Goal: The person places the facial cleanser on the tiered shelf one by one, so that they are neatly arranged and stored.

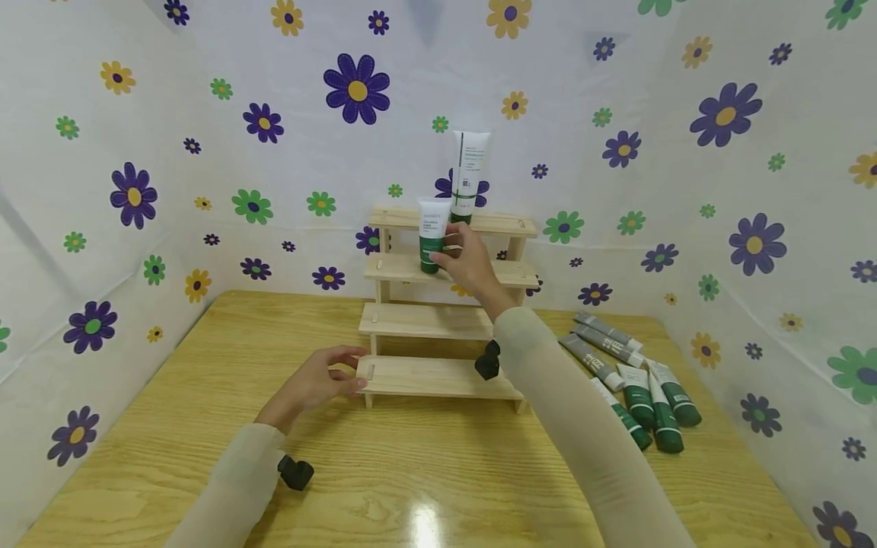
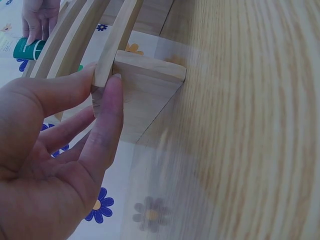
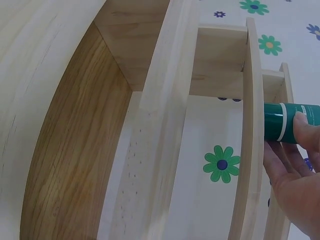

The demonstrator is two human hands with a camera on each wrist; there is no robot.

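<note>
A four-step wooden display rack (image 1: 432, 377) stands on the table. My left hand (image 1: 318, 380) pinches the left end of its lowest board between thumb and fingers, as the left wrist view shows close up. Up at the second step from the top, my right hand (image 1: 471, 262) grips a small white-and-green squeeze tube (image 1: 434, 222) by its green lower part. That tube is upright, cap down, its base close over the board. A taller white tube (image 1: 470, 171) stands on the top step, just behind; the right hand overlaps its foot in the head view.
At the right of the table (image 1: 411, 472) lie several grey tubes (image 1: 608, 344) and several white-and-green tubes (image 1: 637, 396) in a loose group. Flower-printed cloth (image 1: 294, 160) encloses the back and both sides. The two lower steps (image 1: 425, 320) carry no tubes.
</note>
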